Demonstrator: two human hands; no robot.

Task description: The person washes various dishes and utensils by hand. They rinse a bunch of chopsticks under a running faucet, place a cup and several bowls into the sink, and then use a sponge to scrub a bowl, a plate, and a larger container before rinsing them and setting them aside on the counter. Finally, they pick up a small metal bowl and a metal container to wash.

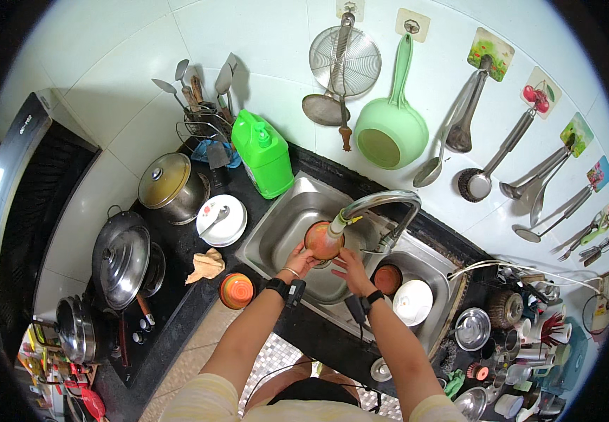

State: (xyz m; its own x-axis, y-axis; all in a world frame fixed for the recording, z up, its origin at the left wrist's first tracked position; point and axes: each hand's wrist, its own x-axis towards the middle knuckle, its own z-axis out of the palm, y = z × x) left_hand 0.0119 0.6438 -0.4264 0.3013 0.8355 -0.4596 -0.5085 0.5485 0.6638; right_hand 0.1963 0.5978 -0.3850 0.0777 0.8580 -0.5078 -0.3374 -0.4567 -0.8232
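Orange bowl (320,239), partly behind faucet (378,205)

Big green detergent jug (265,155) with pump top, on black counter (185,243) behind the sink's (280,228) left corner

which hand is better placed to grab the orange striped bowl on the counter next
Left, probably. The left hand holds the orange bowl under the tap, and the striped bowl sits on the counter just left of that forearm. The right hand is farther away.
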